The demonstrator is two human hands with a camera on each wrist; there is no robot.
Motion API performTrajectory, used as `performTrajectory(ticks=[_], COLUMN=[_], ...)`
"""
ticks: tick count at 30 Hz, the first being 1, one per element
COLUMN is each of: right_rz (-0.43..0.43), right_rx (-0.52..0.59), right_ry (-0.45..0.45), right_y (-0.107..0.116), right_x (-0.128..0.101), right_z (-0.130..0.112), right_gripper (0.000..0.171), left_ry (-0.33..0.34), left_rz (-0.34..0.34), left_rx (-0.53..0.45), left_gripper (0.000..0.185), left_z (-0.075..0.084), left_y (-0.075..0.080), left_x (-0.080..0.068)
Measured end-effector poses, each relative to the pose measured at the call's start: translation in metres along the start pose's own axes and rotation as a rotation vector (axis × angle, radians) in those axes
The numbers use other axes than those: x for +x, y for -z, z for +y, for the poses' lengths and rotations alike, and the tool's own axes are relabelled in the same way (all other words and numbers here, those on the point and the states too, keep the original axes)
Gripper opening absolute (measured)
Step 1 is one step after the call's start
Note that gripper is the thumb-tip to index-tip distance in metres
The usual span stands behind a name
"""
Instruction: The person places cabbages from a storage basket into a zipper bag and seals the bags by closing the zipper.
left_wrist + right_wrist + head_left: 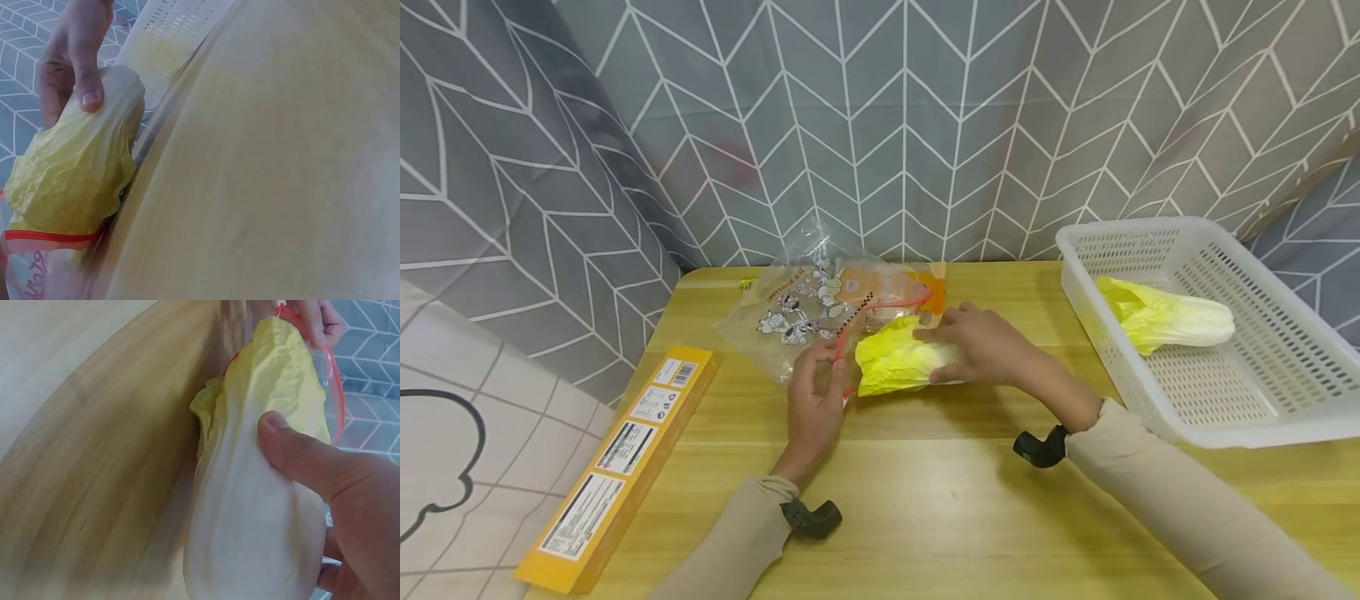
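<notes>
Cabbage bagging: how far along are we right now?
Nothing is bagged yet. In hand: the right hand grips one cabbage by its white base, its leafy tip at the red-rimmed mouth of the zip bag, which the left hand pinches open. Left: pushing it fully in, sealing, then the second cabbage in the white basket.

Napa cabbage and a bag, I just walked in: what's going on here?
A person's right hand grips a napa cabbage on the wooden table, leafy end at the mouth of a printed zip bag. The left hand pinches the bag's red rim. Another cabbage lies in the white basket.
</notes>
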State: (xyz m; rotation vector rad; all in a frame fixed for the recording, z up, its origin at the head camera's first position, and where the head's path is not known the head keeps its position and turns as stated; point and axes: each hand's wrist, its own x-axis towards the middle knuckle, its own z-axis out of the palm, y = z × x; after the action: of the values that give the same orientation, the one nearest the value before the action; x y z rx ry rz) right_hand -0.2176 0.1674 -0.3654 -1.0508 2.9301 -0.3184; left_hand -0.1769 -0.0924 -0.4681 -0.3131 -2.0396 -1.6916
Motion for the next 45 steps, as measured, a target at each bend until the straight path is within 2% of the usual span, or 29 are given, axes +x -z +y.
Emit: performTrajectory(ticks=[4,9,12,18,26,30,35,39,42,45], right_rz=[0.026,0.04,0.067,0.191,0.268,0.324,0.441,0.547,0.634,0.699], right_rx=[0.008,0.14,0.168,0.122,-0.056,-0.087,0.027,0.149,0.213,0.253], right_ry=[-0.012,-0.054,-0.087,-0.169,-0.08,-0.08,-0.188,-0.269,-0.31,-0.335], right_y=[0.004,0.015,0.021,0.016,-0.015,-0.025,-0.036,-0.043,-0.046,-0.047], right_x=[0.003,0.006,0.006,0.009,0.01,0.014,0.02,0.021,0.023,0.026], right_z=[-0.004,-0.004,-0.003,-0.01,-0.029,-0.033,-0.034,-0.034,-0.034,-0.034], right_gripper=[0.067,0.065,0.065,0.064,0.065,0.063,0.058,0.057,0.056,0.054], left_ry=[-0.017,-0.084,-0.108,-0.122,-0.138,-0.181,-0.272,-0.301,-0.274,-0.199], left_rz=[-0.024,-0.054,-0.048,-0.038,-0.022,-0.026,-0.055,-0.061,-0.058,-0.062], left_rx=[0.036,0.067,0.07,0.08,0.126,0.115,0.102,0.1,0.115,0.161], left_gripper=[0.008,0.008,0.007,0.005,0.007,0.004,0.007,0.009,0.008,0.006], left_z=[0.003,0.005,0.004,0.004,0.007,0.006,0.002,0.0,0.001,0.001], left_y=[0.002,0.003,0.002,0.001,0.003,0.002,0.0,-0.002,-0.003,-0.003], left_x=[0.0,0.002,0.003,0.004,0.003,0.002,0.0,-0.002,-0.002,-0.001])
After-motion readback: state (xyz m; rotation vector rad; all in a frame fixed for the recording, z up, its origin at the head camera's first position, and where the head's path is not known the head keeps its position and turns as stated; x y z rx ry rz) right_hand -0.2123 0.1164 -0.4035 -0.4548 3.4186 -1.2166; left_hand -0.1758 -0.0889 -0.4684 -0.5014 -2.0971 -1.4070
